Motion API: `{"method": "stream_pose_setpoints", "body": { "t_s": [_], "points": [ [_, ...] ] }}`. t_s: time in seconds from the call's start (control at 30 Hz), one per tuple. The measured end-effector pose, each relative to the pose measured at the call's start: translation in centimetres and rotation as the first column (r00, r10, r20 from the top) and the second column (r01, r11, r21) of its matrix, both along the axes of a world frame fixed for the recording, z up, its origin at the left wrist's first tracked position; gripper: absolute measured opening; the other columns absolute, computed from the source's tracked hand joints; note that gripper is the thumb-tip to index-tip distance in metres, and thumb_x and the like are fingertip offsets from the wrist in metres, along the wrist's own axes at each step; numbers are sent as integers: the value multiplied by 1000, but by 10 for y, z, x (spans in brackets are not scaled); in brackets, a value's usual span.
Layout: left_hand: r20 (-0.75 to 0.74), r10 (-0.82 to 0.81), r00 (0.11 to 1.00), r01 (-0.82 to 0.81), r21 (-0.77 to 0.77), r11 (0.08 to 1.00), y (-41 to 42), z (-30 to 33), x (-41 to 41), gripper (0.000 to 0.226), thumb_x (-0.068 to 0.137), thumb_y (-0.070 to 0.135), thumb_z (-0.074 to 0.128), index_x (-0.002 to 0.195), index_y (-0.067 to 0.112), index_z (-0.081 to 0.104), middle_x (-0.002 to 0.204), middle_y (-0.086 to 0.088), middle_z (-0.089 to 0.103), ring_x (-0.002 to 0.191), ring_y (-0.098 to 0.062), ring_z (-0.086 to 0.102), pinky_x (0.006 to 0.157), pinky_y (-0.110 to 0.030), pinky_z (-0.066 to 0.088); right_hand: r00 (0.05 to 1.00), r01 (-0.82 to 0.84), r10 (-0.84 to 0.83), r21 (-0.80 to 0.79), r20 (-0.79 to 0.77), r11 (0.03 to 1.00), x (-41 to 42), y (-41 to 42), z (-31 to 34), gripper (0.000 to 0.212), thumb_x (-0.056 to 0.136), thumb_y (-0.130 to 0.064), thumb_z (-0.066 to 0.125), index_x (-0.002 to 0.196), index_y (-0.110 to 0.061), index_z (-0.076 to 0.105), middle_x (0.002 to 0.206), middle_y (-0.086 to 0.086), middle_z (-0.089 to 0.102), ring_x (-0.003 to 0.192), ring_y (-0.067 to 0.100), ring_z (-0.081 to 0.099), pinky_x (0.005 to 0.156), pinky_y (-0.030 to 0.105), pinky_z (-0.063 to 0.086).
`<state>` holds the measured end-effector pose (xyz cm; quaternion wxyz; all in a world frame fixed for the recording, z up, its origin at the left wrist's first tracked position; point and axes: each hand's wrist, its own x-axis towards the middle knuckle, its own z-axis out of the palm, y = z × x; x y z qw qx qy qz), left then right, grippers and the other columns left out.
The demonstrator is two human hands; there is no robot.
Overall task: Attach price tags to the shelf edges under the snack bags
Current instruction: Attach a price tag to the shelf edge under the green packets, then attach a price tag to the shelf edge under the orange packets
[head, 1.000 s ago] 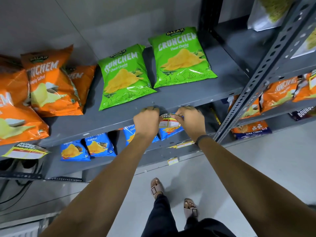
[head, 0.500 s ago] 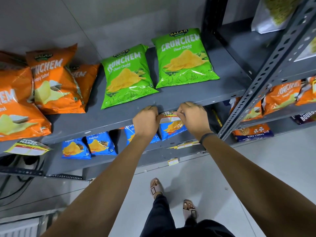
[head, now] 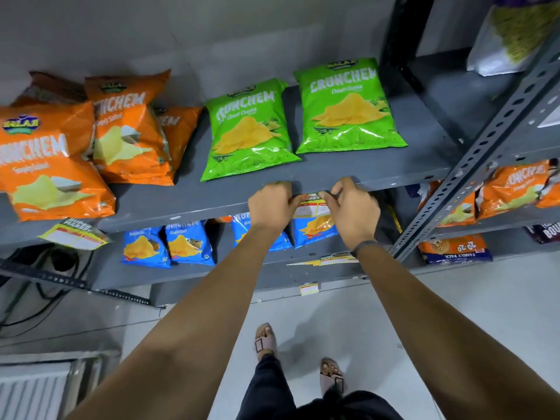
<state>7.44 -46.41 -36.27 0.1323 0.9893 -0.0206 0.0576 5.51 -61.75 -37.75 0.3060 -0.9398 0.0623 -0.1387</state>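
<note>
Head view, yellow-white price tag (head: 311,205), shelf edge (head: 181,212)

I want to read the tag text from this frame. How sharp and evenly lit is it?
Head view: wide-angle bending curves the shelf edge; the price tag between the left hand and right hand is small and soft, its print unreadable; glare streaks the green bags; the lower shelf is shadowed.

head-worn camera, looking steeply down, near grey shelf (head: 188,201)

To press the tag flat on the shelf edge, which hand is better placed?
Right hand: its fingers already pinch the price tag's top against the shelf edge; the left hand only grips the tag's left side.
</note>
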Motion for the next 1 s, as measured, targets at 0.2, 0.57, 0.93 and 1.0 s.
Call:
{"method": "stream_pose_setpoints", "body": {
  "t_s": [0.2, 0.57, 0.93, 1.0],
  "points": [
    [110, 232, 967, -220, -105, 970, 107, 10, -32, 40, 92, 41, 52, 66, 10, 55, 75, -18, 68, 74, -40, 63, 51, -32, 37, 984, -133, 158, 253, -79, 958, -6, 85, 1, 20, 83, -37, 64, 82, -17, 64, 76, 9, 73, 79, 33, 66, 60, 37, 47],
    [342, 296, 892, -357, 129, 925, 381, 21, -84, 21, 89, 28, 57, 92, 9, 62, 92, -17, 65, 90, -37, 56, 66, -44, 44, 731, -377, 580, 496, -359, 782, -20, 360, -27, 24, 92, -13, 54, 73, 0, 62, 73, 30, 56, 72, 21, 47, 58, 34, 34],
    [-69, -102, 992, 107, 73, 992, 429, 29, -29, 31, 94, 38, 52, 107, 15, 66, 95, -12, 73, 90, -34, 65, 60, -32, 43, 769, 84, 511, 852, -385, 517, -36, 455, -28, 36, 98, -27, 45, 119, 0, 55, 106, 11, 60, 92, 18, 54, 81, 33, 53],
    [-158, -52, 986, 51, -10, 999, 428, 29, -22, 34, 94, 37, 52, 118, 16, 63, 103, -14, 71, 96, -34, 64, 66, -33, 47, 747, 181, 506, 864, -432, 470, -37, 453, -30, 39, 96, -29, 49, 122, -1, 54, 103, 9, 56, 88, 16, 49, 98, 45, 48]
  ]
}}
